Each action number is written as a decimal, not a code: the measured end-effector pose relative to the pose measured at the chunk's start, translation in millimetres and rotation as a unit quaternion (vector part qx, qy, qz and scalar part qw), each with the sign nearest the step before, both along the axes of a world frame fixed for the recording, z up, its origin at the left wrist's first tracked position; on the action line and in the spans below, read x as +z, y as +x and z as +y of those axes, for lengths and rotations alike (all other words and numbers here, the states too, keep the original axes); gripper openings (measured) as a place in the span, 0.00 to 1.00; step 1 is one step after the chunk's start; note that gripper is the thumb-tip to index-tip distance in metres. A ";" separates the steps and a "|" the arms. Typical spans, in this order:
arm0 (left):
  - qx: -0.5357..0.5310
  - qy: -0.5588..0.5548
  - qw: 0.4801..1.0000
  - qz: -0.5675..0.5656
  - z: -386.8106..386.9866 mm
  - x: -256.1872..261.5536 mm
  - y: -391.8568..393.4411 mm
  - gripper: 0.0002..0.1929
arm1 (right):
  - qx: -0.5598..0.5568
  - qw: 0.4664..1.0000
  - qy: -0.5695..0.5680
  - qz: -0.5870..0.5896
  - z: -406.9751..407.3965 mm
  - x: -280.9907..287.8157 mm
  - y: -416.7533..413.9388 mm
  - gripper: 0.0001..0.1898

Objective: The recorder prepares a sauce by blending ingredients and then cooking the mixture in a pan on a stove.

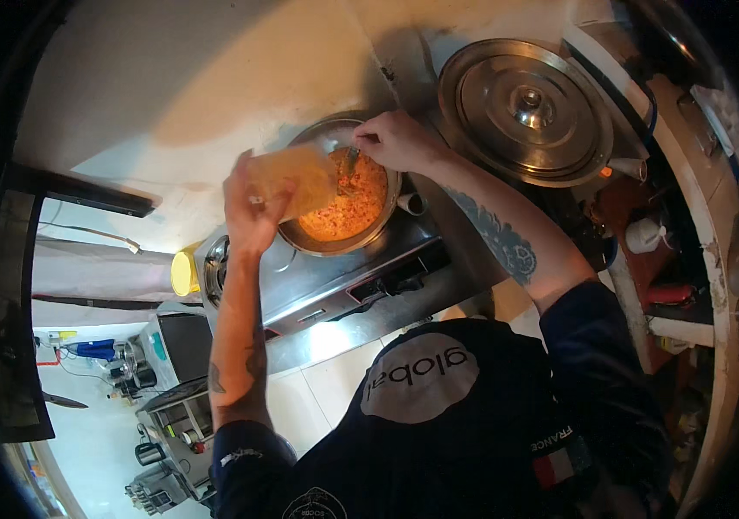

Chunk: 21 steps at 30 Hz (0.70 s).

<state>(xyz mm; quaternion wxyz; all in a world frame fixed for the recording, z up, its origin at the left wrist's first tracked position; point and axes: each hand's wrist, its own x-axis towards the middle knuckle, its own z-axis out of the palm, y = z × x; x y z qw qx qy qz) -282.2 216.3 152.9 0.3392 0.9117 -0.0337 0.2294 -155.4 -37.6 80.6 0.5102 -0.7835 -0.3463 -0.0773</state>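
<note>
My left hand (pixel 254 207) grips a translucent, yellowish container (pixel 304 172), tilted over the left side of a metal pan (pixel 326 248). Motion blur hides its exact shape. Inside the pan lies a chunky orange-red sauce (pixel 359 211), partly covered by the container. Above the pan's upper right rim, the fingers of my right hand (pixel 398 137) pinch the end of a utensil (pixel 351 163). Its lower part reaches into the sauce, so I cannot tell its kind. The pan stands on a stainless-steel stove (pixel 278 285).
A large pot with a metal lid (pixel 531 113) stands right of the pan. A yellow round container (pixel 184 272) is beside the stove's left end, near another burner (pixel 215 266). A pale wall (pixel 226 84) rises behind. Shelves (pixel 680 331) line the right side.
</note>
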 end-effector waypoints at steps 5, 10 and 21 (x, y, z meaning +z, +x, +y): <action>-0.056 0.205 0.976 0.041 4.8 19.7 0.5 0.42 | -0.024 0.999 -0.009 -0.041 -10.3 -8.3 -5.1 0.10; -0.062 -0.312 0.946 0.064 40.1 -24.2 -6.2 0.44 | -0.029 1.000 0.002 0.002 -4.0 6.9 -19.0 0.11; -0.139 -0.670 0.728 0.043 68.7 -65.8 -30.5 0.41 | -0.024 0.988 0.141 0.060 -0.7 7.0 -39.5 0.08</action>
